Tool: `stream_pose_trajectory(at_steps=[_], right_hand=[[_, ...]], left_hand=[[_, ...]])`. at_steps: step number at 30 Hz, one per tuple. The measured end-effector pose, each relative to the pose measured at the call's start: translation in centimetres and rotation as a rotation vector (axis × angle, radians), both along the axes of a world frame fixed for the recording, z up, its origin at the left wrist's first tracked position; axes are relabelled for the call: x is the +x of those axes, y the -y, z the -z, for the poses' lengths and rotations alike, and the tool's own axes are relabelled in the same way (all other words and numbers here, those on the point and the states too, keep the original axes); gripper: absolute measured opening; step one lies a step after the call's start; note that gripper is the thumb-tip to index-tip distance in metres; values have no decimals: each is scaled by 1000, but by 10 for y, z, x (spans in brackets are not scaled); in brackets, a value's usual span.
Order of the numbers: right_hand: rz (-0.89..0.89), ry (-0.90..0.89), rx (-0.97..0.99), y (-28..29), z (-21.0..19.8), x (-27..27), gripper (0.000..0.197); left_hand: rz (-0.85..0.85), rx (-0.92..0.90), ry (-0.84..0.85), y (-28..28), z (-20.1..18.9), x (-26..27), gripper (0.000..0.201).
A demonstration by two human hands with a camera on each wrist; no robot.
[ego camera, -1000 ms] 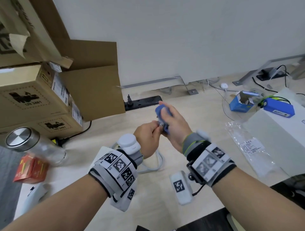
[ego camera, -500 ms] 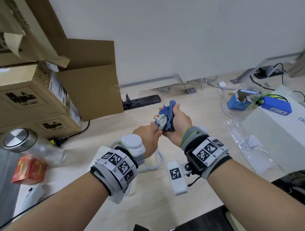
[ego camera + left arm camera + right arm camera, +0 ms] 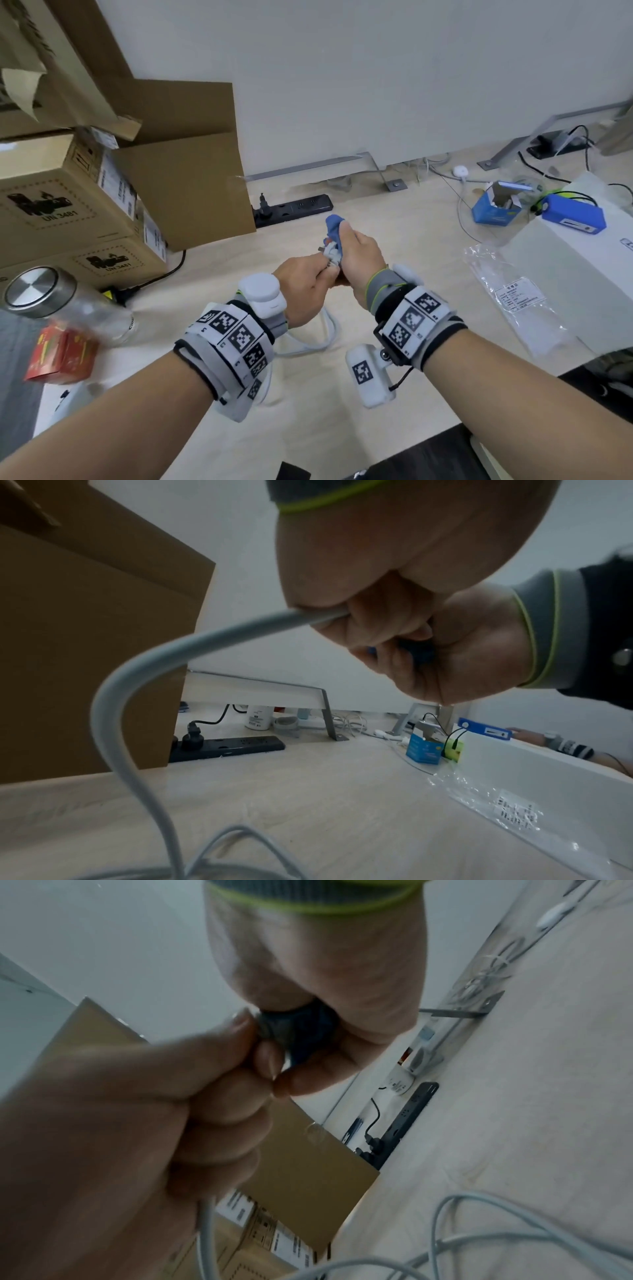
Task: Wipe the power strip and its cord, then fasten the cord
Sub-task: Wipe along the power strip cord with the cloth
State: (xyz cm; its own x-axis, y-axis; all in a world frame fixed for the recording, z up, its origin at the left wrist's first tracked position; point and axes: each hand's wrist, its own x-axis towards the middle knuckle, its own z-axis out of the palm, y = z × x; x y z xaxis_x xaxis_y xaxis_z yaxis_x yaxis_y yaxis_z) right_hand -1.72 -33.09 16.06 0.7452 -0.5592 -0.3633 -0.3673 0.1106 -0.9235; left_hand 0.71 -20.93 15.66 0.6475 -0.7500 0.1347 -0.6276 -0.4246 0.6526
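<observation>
My left hand (image 3: pixel 305 284) grips the white cord (image 3: pixel 137 674) just behind its white plug (image 3: pixel 331 254), above the middle of the table. My right hand (image 3: pixel 359 260) holds a blue cloth (image 3: pixel 333 222) wrapped against the plug, and the cloth's tip sticks up past the thumb. In the right wrist view the blue cloth (image 3: pixel 308 1026) sits bunched inside the right hand (image 3: pixel 308 961), touching the fingertips of the left hand (image 3: pixel 137 1110). The rest of the cord (image 3: pixel 329 335) lies in loose loops on the table under my wrists. The strip's body is not clearly in view.
A black power strip (image 3: pixel 294 209) with a plug in it lies by the wall. Cardboard boxes (image 3: pixel 68 212) stand on the left, with a steel-lidded bottle (image 3: pixel 41 294) and a red box (image 3: pixel 61 356) in front. On the right are a white box (image 3: pixel 565 267), a plastic bag (image 3: pixel 513 298) and a blue box (image 3: pixel 493 212).
The right hand has turned and slid the blue cloth around the plug, and its tip now points up. Both hands stay together over the same part of the table.
</observation>
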Motion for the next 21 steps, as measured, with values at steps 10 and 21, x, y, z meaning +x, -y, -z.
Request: stream_pose_trajectory(at_steps=[10,21], right_hand=[[33,111,665,4,-6,-4,38],[-27,-167,-67,-11,-6,-3,47]], left_hand=[[-228,295,82,1,-9,14,19],[-190,635,243,18,-24,-6,21]])
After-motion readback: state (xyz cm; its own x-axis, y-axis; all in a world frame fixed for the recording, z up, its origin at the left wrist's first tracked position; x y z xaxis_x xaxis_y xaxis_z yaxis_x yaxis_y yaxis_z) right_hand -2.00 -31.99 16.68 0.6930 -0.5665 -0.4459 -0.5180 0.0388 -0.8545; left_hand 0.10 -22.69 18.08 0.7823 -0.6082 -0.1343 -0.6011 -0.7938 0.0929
